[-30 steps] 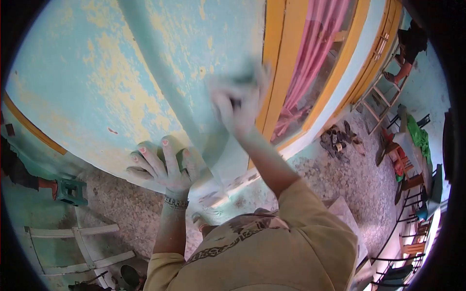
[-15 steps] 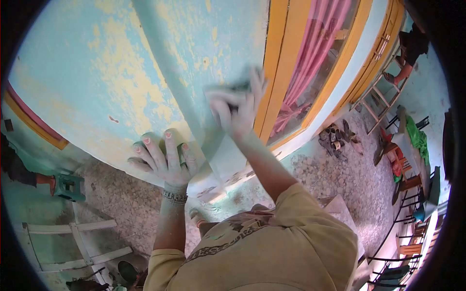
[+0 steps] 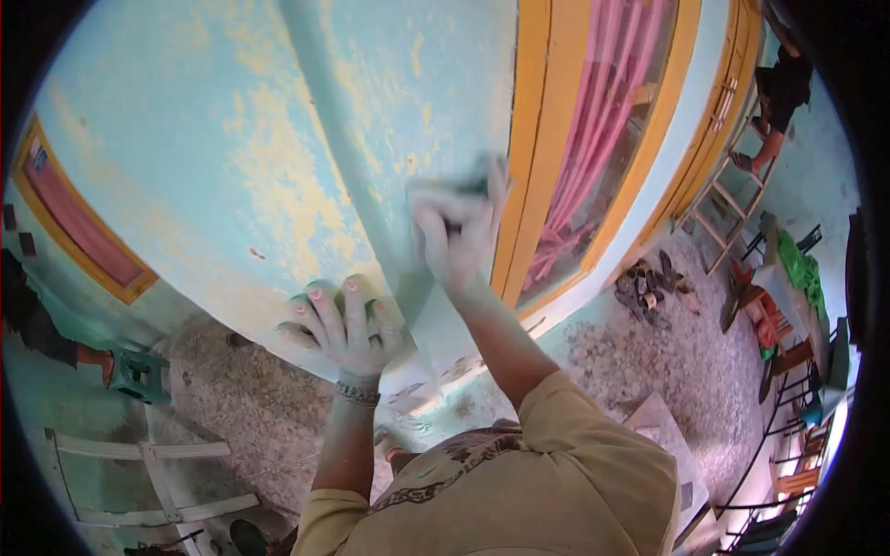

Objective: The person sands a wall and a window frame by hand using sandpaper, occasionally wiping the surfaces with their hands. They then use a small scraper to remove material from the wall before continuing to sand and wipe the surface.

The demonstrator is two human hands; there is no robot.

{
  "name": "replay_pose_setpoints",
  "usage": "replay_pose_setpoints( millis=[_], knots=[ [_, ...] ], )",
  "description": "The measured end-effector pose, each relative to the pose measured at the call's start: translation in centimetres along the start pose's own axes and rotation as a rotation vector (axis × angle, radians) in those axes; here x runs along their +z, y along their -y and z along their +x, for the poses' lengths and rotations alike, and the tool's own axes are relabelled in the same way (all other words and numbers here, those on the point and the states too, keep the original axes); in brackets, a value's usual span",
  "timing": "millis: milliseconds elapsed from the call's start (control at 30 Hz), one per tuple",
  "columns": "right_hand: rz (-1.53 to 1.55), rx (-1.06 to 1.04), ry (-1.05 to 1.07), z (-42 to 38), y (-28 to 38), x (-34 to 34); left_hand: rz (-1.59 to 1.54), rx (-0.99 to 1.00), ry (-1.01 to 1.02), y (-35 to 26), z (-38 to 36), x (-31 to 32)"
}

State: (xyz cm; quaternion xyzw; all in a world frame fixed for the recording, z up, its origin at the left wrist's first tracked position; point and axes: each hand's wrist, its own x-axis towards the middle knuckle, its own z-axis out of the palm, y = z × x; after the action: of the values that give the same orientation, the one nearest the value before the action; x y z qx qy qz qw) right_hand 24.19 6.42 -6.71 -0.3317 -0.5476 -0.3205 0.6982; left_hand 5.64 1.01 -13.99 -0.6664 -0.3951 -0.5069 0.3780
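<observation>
My left hand [image 3: 348,332] lies flat on the light blue wall [image 3: 204,139], fingers spread and dusted with pale powder. Above and to its right, my right hand [image 3: 461,236] is pressed to the same wall beside the orange window frame [image 3: 533,139]. Its fingers are bent and smeared by motion. A dark flat piece, by its look sandpaper [image 3: 477,182], shows at the fingers, mostly hidden. Yellowish patches show through the blue paint, and a vertical edge in the wall runs between my hands.
Pink curtains [image 3: 607,120] hang behind the window glass. Shoes [image 3: 644,292] lie on the stony floor. At right, a person [image 3: 783,97] stands on a ladder [image 3: 728,208]; at left, another person's foot rests on a green stool [image 3: 141,375]. A white ladder [image 3: 153,454] stands lower left.
The view has shifted, so the wall and window at left sit further right and lower. My right hand is still moving against the wall; my left hand stays flat on it.
</observation>
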Motion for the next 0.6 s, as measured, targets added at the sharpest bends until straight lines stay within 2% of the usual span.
replay_pose_setpoints(
  millis=[33,100,133,200,267,300,367,433,533,600],
  knots=[
    [0.019,-0.054,-0.037,2.4,0.2,1.0,0.018,-0.017,-0.019,-0.4,0.6,0.2],
    [0.168,0.023,-0.103,14.1,2.6,3.8,-0.011,-0.031,0.007,-1.6,1.9,0.0],
    [0.283,0.165,-0.115,18.3,3.6,4.9,-0.027,-0.035,0.015,-1.7,2.8,0.0],
    [0.146,0.023,-0.225,21.9,3.7,6.2,-0.077,0.008,0.029,-1.4,5.4,-0.3],
    [0.095,-0.035,-0.261,19.8,3.6,6.3,-0.14,-0.013,0.079,-1.0,6.7,-1.5],
    [0.11,-0.034,-0.259,15.3,3.0,5.6,-0.166,-0.014,0.094,-0.7,7.0,-2.2],
    [0.032,-0.047,-0.11,5.9,2.9,2.3,-0.219,-0.009,0.102,0.0,7.9,-2.7],
    [0.044,0.103,-0.02,-2.9,2.9,0.4,-0.223,0.012,0.104,0.2,7.9,-3.0],
    [0.024,0.011,-0.032,3.1,3.1,1.6,-0.19,0.058,0.12,0.4,9.0,-3.4],
    [0.124,-0.01,-0.139,13.9,3.7,5.3,-0.187,0.086,0.132,0.4,11.5,-3.5]
  ],
)
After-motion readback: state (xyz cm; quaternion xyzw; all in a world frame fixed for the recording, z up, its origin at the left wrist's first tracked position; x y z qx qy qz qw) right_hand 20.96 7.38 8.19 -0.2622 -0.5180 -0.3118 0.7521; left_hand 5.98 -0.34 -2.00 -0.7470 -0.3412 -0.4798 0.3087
